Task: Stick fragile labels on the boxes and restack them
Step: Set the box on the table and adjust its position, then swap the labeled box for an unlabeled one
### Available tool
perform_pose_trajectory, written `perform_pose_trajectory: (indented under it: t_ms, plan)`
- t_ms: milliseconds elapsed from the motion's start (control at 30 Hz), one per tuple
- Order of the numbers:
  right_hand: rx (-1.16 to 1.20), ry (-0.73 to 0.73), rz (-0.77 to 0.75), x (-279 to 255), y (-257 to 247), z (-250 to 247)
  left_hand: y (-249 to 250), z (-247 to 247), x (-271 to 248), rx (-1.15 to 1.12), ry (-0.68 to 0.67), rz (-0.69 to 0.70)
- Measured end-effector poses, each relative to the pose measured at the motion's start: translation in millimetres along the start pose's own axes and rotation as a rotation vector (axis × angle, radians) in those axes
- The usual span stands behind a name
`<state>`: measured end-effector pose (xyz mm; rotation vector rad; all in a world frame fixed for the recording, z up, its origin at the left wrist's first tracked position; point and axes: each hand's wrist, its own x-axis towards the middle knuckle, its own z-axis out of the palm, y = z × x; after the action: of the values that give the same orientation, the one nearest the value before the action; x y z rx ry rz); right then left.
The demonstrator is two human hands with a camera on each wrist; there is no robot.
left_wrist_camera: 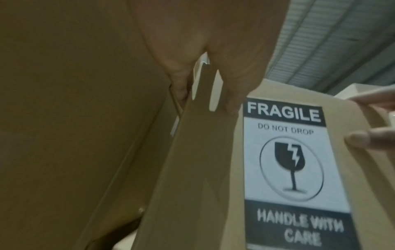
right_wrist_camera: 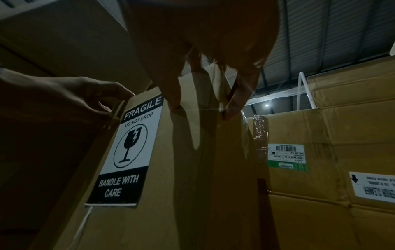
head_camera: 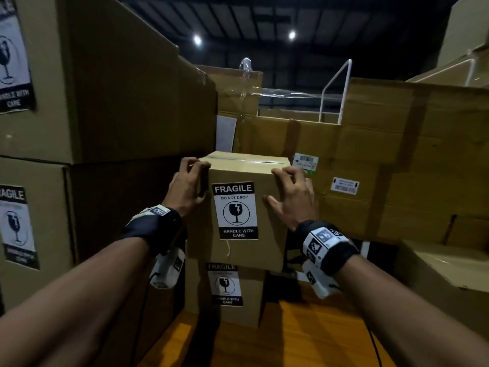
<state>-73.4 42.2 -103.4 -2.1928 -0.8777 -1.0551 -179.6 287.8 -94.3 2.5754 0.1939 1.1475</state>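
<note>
Cardboard walls fill my far left: 2 big stacked cartons (head_camera: 105,128), each with a fragile sticker on its near face. Next along, my left hand (head_camera: 189,185) grips the top-left corner of the small box (head_camera: 264,250), fingers hooked over the top edge, thumb on the left side. Centre now: that box sits on top of a lower box (head_camera: 248,311), and both carry a fragile label; the upper label (head_camera: 235,210) reads FRAGILE, DO NOT DROP, HANDLE WITH CARE, stuck flat on the front face. Moving right, my right hand (head_camera: 292,198) clamps the top-right corner, fingers spread over the edge, thumb pressing the front face just beside the label. Further right, large taped cartons (head_camera: 397,160) with a barcode sticker (head_camera: 306,162). Below, orange floor (head_camera: 304,337).
</note>
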Motion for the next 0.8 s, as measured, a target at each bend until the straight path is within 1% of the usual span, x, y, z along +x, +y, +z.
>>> perform_pose_trajectory:
  t_ms: [67, 100, 167, 200, 233, 300, 367, 433, 533, 800]
  plan:
    - [-0.008, -0.033, 0.007, 8, -3, 4, -5, 6, 4, 0.023, 0.023, -0.004]
    - [0.008, -0.044, 0.008, 10, -2, 5, -5, 10, 3, 0.061, 0.059, -0.018]
    - [0.118, -0.03, 0.003, 11, 1, 8, -3, 18, -7, 0.192, 0.188, -0.039]
    - [0.2, -0.017, 0.02, 8, 3, 9, -2, 24, -15, 0.241, 0.232, -0.036]
    - [0.267, -0.016, 0.049, 1, 5, 9, -1, 32, -25, 0.259, 0.246, -0.025]
    - [0.29, -0.076, 0.106, -19, 9, 14, -6, 53, -45, 0.267, 0.191, 0.0]
    - [0.244, -0.185, 0.147, -39, 12, 26, -13, 72, -61, 0.286, 0.056, -0.009]
    - [0.244, -0.248, 0.185, -50, 16, 40, -18, 84, -69, 0.262, -0.039, -0.04]
    - [0.279, -0.221, 0.241, -48, 20, 58, -22, 90, -66, 0.226, -0.077, -0.046]
    - [0.305, -0.179, 0.286, -33, 28, 86, -33, 100, -51, 0.2, -0.16, -0.07]
